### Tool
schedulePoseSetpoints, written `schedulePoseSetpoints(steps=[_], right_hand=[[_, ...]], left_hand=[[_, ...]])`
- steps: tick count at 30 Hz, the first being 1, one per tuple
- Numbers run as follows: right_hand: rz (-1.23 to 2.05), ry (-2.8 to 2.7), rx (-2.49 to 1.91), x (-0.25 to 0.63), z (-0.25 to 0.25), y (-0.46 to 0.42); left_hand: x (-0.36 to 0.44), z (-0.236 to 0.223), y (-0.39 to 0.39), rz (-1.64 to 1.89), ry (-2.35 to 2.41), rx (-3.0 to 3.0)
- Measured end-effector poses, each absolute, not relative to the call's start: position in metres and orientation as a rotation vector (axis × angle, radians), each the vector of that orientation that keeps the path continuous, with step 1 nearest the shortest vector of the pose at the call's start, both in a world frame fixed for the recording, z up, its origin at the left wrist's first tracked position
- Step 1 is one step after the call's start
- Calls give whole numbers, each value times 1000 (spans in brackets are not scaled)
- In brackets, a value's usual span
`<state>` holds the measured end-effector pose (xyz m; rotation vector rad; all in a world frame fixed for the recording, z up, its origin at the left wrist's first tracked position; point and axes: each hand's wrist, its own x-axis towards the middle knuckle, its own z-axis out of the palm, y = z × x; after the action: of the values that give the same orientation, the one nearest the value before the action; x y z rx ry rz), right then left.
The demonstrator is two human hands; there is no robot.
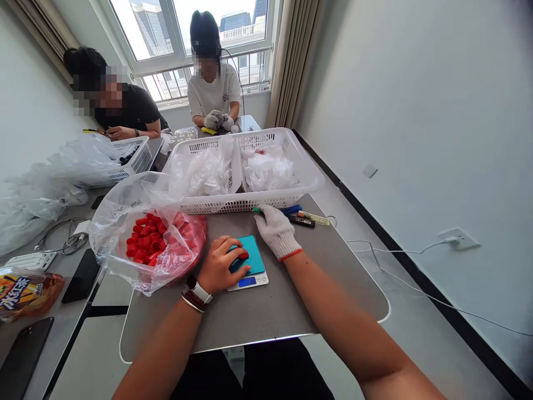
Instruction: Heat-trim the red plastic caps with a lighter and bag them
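Observation:
My left hand [220,265], bare with a watch at the wrist, reaches over a small digital scale [262,278] with a teal top. Between its thumb and fingers is a red plastic cap [244,255], right at the scale's surface. To the left, a clear plastic bag [112,250] stands open with many more red caps [145,241] inside. My right hand [275,229], in a white knit glove with an orange cuff, rests on the table at the basket's front edge. Its fingers are curled, and a small green tip [257,210] shows there; the rest is hidden.
A white basket [233,205] holding crumpled clear bags spans the table's far side. A black marker [301,221] and a yellowish clear tool [316,218] lie to the right. Two people sit beyond, one wearing gloves. Phones, a power strip [31,260] and cables are at left.

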<state>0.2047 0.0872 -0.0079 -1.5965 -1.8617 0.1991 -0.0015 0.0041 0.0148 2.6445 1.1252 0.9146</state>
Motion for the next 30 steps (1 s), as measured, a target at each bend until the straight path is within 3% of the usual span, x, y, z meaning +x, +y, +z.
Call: schedulePoseSetpoints(steps=[14, 24, 30], right_hand=[[340, -1843, -1158, 193, -10, 79], [650, -1917, -1272, 192, 13, 63], [526, -1951, -1389, 191, 21, 56]], left_hand=[[-1, 0, 12, 951, 1210, 2588], [-6, 1, 12, 1141, 1368, 2250], [-6, 0, 14, 1329, 1395, 2164]])
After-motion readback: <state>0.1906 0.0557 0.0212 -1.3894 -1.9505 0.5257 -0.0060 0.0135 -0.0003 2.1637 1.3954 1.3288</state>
